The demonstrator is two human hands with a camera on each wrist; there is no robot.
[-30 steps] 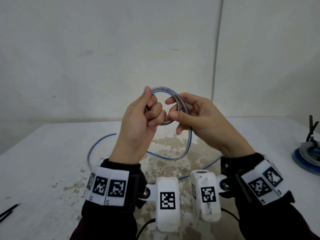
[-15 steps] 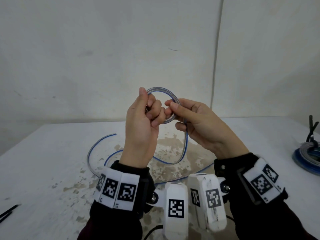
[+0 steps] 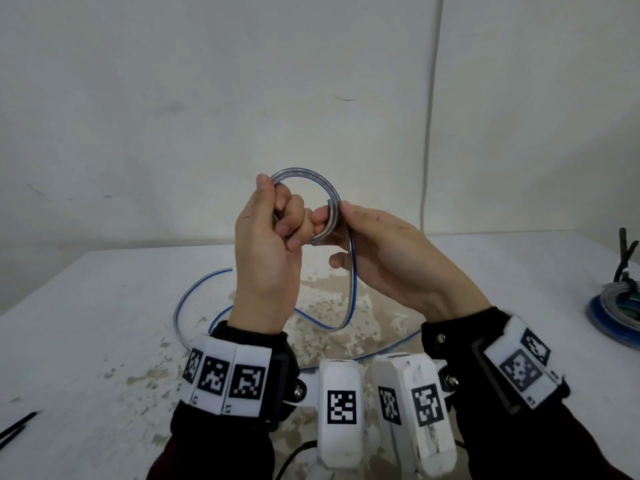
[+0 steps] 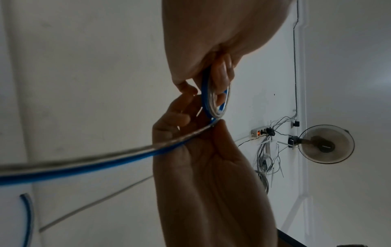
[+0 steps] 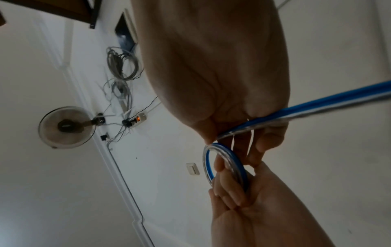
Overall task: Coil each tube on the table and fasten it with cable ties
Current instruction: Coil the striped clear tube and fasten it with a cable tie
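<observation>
A clear tube with a blue stripe is wound into a small coil (image 3: 304, 178) held up above the table. My left hand (image 3: 273, 223) grips the coil's left side, fingers curled through the loop (image 4: 213, 102). My right hand (image 3: 349, 230) pinches the coil's right side between thumb and fingers (image 5: 224, 150). The free tube (image 3: 351, 271) drops from my right hand, bends over the table and trails in a wide loop (image 3: 194, 289) to the left. It runs out of both wrist views (image 4: 84, 162) (image 5: 338, 102).
A white table (image 3: 86, 341) with a worn patch in the middle. At the right edge lies a finished blue coil (image 3: 616, 313) with black cable ties (image 3: 623, 258) beside it. More black ties (image 3: 17, 427) lie at the left edge. A wall stands behind.
Both hands shifted left and slightly closer together. The coil has turned a little in my hands and the loose tube has been drawn in across the table.
</observation>
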